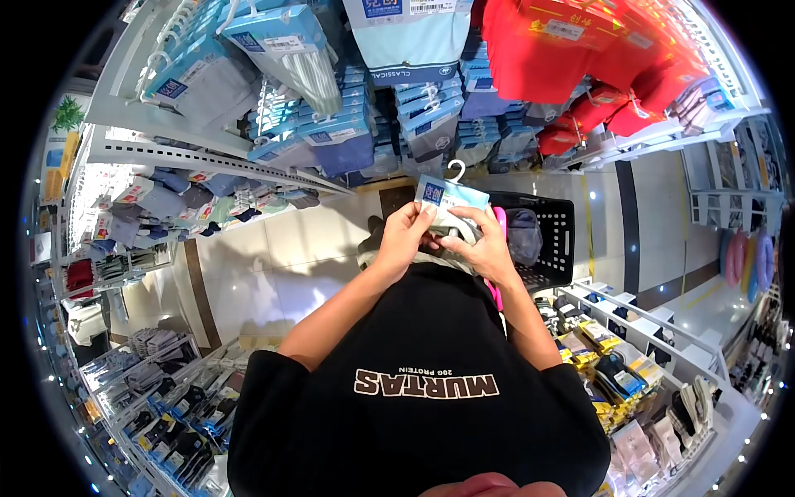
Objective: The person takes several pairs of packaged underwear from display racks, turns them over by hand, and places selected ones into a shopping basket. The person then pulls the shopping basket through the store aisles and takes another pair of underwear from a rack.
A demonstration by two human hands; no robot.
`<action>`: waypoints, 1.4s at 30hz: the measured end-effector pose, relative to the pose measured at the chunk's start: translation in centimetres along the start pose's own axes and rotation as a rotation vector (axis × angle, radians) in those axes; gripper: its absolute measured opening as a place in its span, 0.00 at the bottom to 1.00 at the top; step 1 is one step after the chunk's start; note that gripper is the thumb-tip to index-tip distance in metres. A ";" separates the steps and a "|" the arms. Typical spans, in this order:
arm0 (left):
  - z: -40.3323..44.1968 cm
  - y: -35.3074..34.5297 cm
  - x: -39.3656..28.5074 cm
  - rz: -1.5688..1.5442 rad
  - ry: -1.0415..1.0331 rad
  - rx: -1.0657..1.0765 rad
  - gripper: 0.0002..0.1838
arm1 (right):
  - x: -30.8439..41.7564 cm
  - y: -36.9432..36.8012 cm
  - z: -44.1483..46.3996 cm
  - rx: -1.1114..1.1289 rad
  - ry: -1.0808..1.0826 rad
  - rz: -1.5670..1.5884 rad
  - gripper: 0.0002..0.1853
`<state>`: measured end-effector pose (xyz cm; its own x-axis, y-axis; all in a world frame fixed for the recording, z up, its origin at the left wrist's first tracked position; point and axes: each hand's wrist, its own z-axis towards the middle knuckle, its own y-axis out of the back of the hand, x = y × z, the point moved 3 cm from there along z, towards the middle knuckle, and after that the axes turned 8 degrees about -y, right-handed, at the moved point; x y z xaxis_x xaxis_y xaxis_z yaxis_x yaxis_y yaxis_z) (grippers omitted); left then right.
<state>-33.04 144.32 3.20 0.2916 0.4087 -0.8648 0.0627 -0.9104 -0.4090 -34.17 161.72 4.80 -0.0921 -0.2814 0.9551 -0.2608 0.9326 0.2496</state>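
Both hands are in front of my chest, closed on a pale grey-white garment on a blue hanger card [454,195] with a white plastic hook on top. My left hand [402,237] pinches the card's left side, thumb over its dark blue label. My right hand [484,246] grips the lower right, where the folded cloth bunches between the fingers. The fingertips partly hide the fabric, so its exact kind is unclear. Just right of my right hand is a black shopping basket [565,240] with a pink handle [500,219] and a dark bagged thing [523,236] inside.
Ahead, a white rack carries several blue-carded garments [344,137] and red packs [538,50]. A lower shelf with folded goods [166,199] stands left. Display bins with packaged socks [186,422] and yellow packs [600,335] flank me. Tiled floor [265,277] shows between them.
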 end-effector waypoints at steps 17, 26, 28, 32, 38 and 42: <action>-1.1 -0.4 0.1 0.055 -0.071 0.122 0.12 | -3.0 -1.2 0.5 -0.124 -0.550 1.093 0.17; -0.5 -0.1 -0.4 0.029 -0.081 0.055 0.12 | -2.7 -1.1 0.1 0.091 -0.183 0.248 0.31; -0.5 -0.4 -0.8 0.035 -0.089 0.049 0.14 | -2.4 -1.3 0.1 0.091 -0.210 0.240 0.31; -0.5 0.4 0.1 0.077 -0.080 0.069 0.14 | -2.7 -1.4 0.3 0.108 -0.200 0.195 0.31; -0.7 0.4 0.1 0.134 -0.113 0.108 0.10 | -3.1 -1.0 0.6 0.125 -0.218 0.232 0.24; -0.8 0.4 0.8 0.144 -0.130 0.112 0.08 | -4.3 -1.0 0.8 0.090 -0.277 0.361 0.12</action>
<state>-31.98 144.26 2.60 0.1643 0.2866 -0.9439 -0.0795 -0.9499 -0.3022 -34.23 161.78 0.32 -0.4423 -0.0033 0.8968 -0.2457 0.9622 -0.1177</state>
